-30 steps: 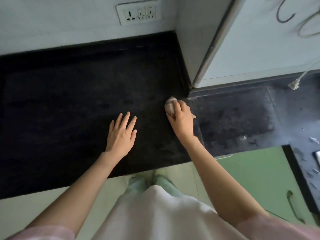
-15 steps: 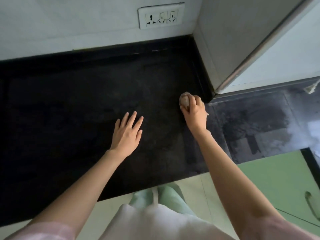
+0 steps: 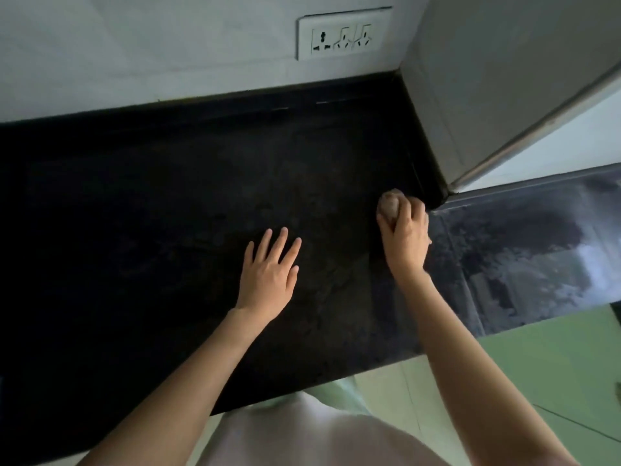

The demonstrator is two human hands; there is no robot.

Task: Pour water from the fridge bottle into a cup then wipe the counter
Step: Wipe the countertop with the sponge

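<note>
Black counter (image 3: 141, 203): two hands, right hand (image 3: 405, 240) clutching one cloth (image 3: 388, 207).

A home kitchen; dark stone counter (image 3: 168, 213), wall socket (image 3: 344, 33), fridge (image 3: 504, 79)

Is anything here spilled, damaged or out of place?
Nothing stands out. The dark counter is bare; the left hand lies flat on it, and the right hand presses a wadded cloth near the corner.
</note>
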